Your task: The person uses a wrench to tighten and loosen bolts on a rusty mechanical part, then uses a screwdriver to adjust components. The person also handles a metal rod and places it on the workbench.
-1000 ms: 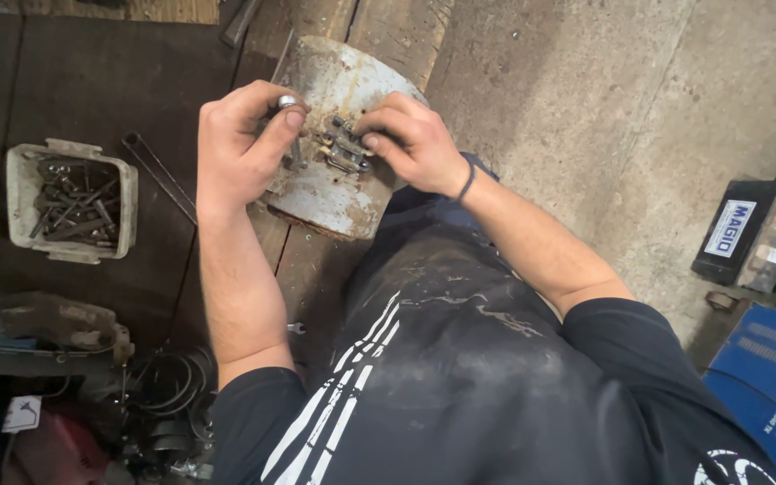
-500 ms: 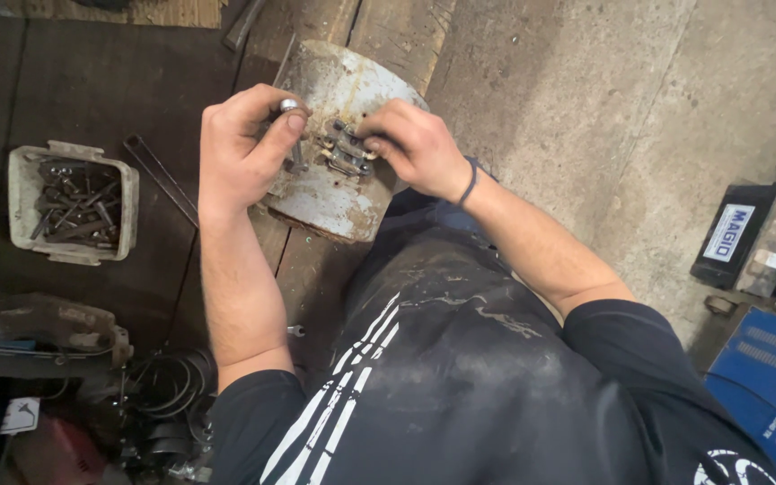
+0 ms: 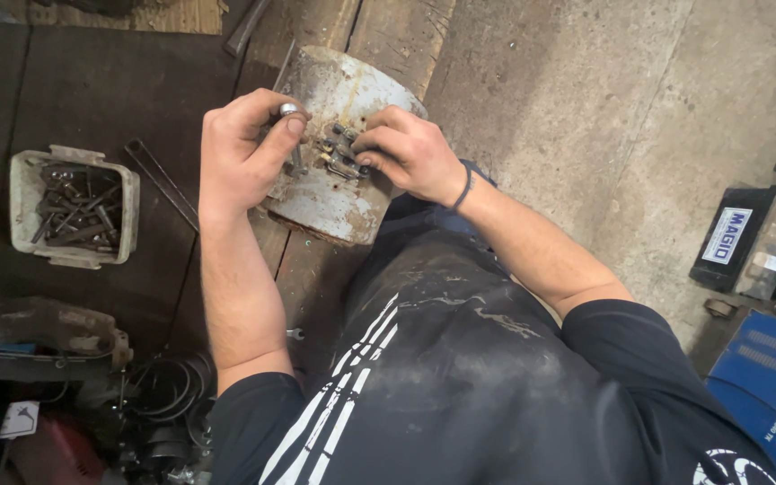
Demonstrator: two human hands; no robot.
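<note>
Left hand (image 3: 242,153) is gripping a small socket driver (image 3: 289,111), right hand (image 3: 406,154) is pinching terminal studs (image 3: 339,154) on a rusted motor housing (image 3: 334,193); keeping the driver square should prevent slipping.

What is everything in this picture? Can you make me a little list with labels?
place: workshop with a concrete floor and wooden planks
main thing: rusty grey metal cylinder with small terminal bolts on its side
left hand: grips a small silvery metal tool against the cylinder
right hand: fingers on the terminal bolts
to the left: dirty white plastic tub full of dark metal bits
on the right: black box-shaped battery and blue plastic case
</note>
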